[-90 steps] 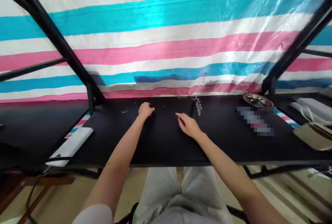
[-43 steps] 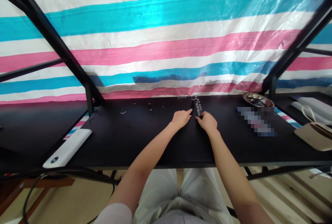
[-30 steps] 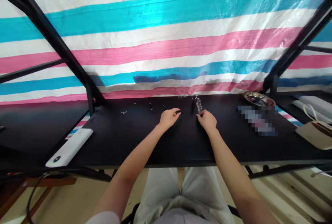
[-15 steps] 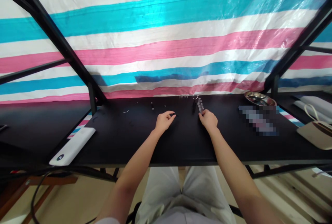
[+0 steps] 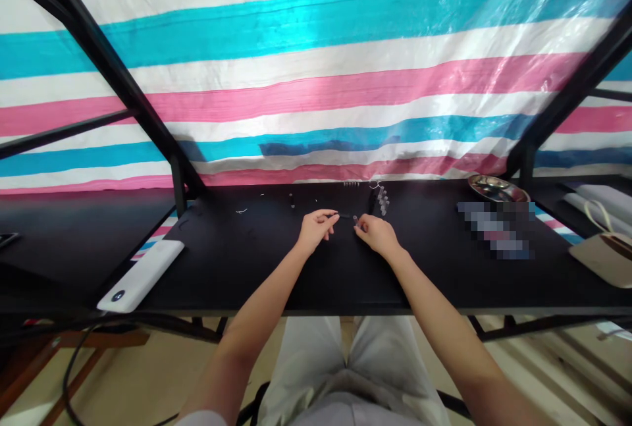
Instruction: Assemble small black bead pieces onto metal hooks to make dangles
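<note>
Over the middle of the black table (image 5: 237, 261), my left hand (image 5: 317, 230) pinches a thin dark stick-like piece (image 5: 344, 216) that points to the right. Facing it, my right hand (image 5: 374, 232) holds a small clear piece (image 5: 355, 219) between thumb and fingertips, close to the stick's end. Whether the two pieces touch is too small to tell. Just behind my right hand lie a cluster of small clear pieces (image 5: 384, 201) and a dark object (image 5: 372, 201).
Small clear bits (image 5: 351, 184) stand in a row at the back edge. A small dark piece (image 5: 291, 201) and white scraps (image 5: 241, 211) lie left. A white power bank (image 5: 142, 276) is far left; a metal dish (image 5: 498, 189) and beige pouch (image 5: 605, 258) are right.
My right hand has moved left from the cluster of clear pieces towards my left hand, with a small clear piece now in its fingers. The dark stick in my left hand shows more plainly.
</note>
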A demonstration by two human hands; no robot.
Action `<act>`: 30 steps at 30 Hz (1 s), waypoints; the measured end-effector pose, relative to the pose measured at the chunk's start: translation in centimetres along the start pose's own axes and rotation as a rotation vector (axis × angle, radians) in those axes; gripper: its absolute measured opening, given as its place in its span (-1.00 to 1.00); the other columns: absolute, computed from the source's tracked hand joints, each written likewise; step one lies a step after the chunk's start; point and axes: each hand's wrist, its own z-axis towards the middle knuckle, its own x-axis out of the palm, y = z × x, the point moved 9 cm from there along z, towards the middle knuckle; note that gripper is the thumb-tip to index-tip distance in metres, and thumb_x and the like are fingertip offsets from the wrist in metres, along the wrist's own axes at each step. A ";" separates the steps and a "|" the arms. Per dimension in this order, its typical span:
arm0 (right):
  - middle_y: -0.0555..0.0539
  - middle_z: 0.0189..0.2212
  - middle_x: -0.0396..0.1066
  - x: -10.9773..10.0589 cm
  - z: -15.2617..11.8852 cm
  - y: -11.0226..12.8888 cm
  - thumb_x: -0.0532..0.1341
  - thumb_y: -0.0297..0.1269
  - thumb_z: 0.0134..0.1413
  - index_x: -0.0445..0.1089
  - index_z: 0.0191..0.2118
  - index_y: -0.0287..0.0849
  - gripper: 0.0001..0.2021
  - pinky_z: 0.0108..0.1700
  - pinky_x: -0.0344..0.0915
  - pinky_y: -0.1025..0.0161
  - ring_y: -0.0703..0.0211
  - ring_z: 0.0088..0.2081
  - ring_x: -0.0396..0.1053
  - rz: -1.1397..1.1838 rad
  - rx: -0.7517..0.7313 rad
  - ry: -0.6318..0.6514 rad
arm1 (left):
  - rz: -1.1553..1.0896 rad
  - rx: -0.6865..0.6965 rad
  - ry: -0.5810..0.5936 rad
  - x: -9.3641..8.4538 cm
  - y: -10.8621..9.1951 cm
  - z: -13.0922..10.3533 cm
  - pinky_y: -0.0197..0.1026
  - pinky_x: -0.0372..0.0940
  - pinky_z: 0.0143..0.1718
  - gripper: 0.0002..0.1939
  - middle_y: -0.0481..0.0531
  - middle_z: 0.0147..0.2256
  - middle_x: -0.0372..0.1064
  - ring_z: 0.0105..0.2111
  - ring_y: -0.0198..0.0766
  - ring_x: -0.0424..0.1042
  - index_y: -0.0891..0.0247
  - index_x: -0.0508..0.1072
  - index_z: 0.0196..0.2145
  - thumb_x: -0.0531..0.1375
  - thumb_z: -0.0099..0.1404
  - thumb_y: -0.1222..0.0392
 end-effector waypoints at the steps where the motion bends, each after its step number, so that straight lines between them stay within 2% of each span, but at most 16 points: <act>1: 0.03 -0.46 0.38 0.0 0.0 0.2 0.10 -0.21 0.04 0.31 -0.38 -0.12 -0.88 -0.47 0.00 0.36 0.27 -0.47 0.29 -0.011 -0.010 -0.001 | -0.006 -0.006 0.006 0.1 0.0 -0.1 -0.38 0.05 -0.70 -0.60 -0.11 -0.69 0.27 -0.78 -0.49 0.15 0.37 0.45 -0.26 0.23 0.06 -0.02; 14: 0.00 -0.43 0.40 -0.1 -0.3 1.4 0.08 -0.22 0.07 0.31 -0.39 -0.13 -0.87 -0.45 -0.01 0.34 0.26 -0.45 0.32 -0.107 -0.092 0.002 | 0.034 -0.008 0.010 0.4 -0.3 -0.3 -0.37 0.06 -0.70 -0.63 -0.12 -0.69 0.27 -0.78 -0.48 0.15 0.36 0.43 -0.32 0.23 0.04 -0.02; 20: -0.05 -0.38 0.42 0.1 -0.4 1.7 0.05 -0.26 0.09 0.30 -0.36 -0.14 -0.87 -0.41 0.02 0.31 0.22 -0.41 0.35 -0.206 -0.108 0.024 | 0.063 0.018 0.052 0.9 -0.7 -0.6 -0.38 0.07 -0.70 -0.64 -0.12 -0.68 0.28 -0.77 -0.48 0.16 0.35 0.41 -0.31 0.22 0.06 -0.02; 30: -0.08 -0.37 0.42 0.0 -0.6 2.4 0.05 -0.29 0.08 0.30 -0.33 -0.18 -0.87 -0.39 0.04 0.31 0.21 -0.41 0.36 -0.273 -0.132 0.010 | 0.219 0.155 0.060 1.5 -1.5 -1.3 -0.41 0.09 -0.68 -0.66 -0.17 -0.68 0.24 -0.75 -0.50 0.16 0.29 0.41 -0.24 0.16 0.13 -0.01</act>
